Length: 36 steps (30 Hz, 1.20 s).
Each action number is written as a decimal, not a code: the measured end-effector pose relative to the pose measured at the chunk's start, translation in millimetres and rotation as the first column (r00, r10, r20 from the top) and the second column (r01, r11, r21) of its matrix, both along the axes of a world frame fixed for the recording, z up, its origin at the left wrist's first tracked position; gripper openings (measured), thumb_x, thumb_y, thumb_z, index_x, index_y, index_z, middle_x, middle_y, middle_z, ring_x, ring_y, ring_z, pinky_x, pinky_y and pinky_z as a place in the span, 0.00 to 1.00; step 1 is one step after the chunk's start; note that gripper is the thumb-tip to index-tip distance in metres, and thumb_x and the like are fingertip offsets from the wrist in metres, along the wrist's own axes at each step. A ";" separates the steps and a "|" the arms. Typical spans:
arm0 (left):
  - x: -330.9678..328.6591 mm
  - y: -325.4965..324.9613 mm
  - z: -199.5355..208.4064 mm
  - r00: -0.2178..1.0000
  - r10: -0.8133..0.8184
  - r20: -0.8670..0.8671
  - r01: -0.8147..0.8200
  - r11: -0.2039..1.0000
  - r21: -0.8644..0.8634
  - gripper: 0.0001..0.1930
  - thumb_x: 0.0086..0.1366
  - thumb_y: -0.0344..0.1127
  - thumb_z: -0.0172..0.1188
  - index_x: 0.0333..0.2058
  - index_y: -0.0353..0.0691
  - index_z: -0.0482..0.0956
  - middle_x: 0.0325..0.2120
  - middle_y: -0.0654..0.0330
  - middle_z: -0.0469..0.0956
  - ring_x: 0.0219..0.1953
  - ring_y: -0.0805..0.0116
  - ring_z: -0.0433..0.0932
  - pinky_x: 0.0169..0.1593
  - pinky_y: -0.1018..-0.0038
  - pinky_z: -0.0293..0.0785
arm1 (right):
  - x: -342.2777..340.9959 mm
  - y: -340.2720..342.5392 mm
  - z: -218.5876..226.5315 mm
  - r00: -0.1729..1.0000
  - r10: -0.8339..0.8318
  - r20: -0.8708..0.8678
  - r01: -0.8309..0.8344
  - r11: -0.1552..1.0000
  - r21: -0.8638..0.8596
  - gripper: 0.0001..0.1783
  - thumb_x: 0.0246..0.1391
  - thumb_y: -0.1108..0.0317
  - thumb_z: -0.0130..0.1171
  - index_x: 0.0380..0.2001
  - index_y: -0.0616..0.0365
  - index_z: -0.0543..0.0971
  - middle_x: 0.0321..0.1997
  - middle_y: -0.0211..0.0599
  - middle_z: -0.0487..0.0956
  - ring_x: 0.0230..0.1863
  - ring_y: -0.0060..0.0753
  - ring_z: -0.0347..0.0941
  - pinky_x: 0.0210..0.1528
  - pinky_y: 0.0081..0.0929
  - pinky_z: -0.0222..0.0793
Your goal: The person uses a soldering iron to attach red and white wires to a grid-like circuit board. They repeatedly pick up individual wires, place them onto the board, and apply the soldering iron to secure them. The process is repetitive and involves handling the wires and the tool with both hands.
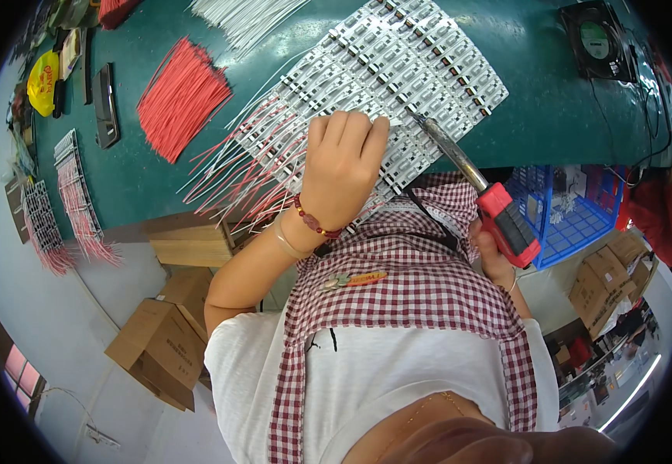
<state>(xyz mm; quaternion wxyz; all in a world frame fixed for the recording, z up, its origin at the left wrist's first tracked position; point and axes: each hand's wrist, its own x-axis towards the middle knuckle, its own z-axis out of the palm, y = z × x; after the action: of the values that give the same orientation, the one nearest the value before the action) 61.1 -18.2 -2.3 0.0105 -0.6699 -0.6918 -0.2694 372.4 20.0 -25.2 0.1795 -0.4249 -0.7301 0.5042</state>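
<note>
Red soldering iron sits gripped in the right hand; left hand curls over circuit boards, pinch unclear.

Red-handled soldering iron aslant over circuit-board panel

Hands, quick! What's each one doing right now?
Left hand: curled over the boards; can't tell if it's pinching anything.
Right hand: closed, holding the soldering iron by its handle.
</note>
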 end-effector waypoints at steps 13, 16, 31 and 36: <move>9.3 -2.9 -3.7 0.997 -0.034 0.065 0.037 0.998 -0.044 0.15 0.50 0.23 0.58 0.39 0.34 0.80 0.26 0.60 0.66 0.30 0.64 0.68 0.35 0.68 0.62 | -2.4 -1.0 1.6 0.999 0.040 -0.017 -0.040 0.999 0.023 0.13 0.48 0.65 0.64 0.33 0.63 0.79 0.28 0.42 0.78 0.25 0.40 0.75 0.26 0.31 0.68; 10.0 -2.2 -3.4 0.997 -0.035 0.074 0.038 0.998 -0.045 0.15 0.50 0.23 0.58 0.39 0.33 0.79 0.26 0.60 0.66 0.30 0.64 0.68 0.36 0.68 0.62 | -10.8 3.7 8.4 0.997 0.072 -0.042 -0.067 0.991 0.115 0.12 0.48 0.66 0.64 0.33 0.63 0.80 0.30 0.43 0.79 0.26 0.41 0.76 0.27 0.31 0.69; 10.2 -2.6 2.9 0.998 -0.052 0.024 0.052 0.999 0.016 0.15 0.49 0.25 0.58 0.39 0.35 0.79 0.26 0.62 0.66 0.31 0.65 0.69 0.36 0.68 0.62 | 21.9 -12.9 -7.9 0.998 -0.036 -0.058 0.036 0.999 0.004 0.11 0.47 0.70 0.64 0.34 0.64 0.80 0.31 0.45 0.79 0.27 0.42 0.77 0.30 0.30 0.71; 19.4 -5.4 -3.4 0.997 -0.064 0.047 0.066 0.997 -0.044 0.16 0.49 0.24 0.58 0.39 0.35 0.79 0.26 0.61 0.66 0.30 0.64 0.68 0.35 0.68 0.62 | 13.6 -7.9 -2.7 0.998 0.023 -0.054 -0.020 0.998 0.052 0.11 0.48 0.67 0.63 0.33 0.63 0.80 0.30 0.44 0.79 0.26 0.41 0.76 0.28 0.30 0.70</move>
<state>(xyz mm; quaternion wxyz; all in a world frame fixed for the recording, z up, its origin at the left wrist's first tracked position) 80.5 -23.7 -5.7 -0.0293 -0.6857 -0.6756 -0.2692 385.9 12.2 -28.0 0.2046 -0.3985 -0.7422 0.4986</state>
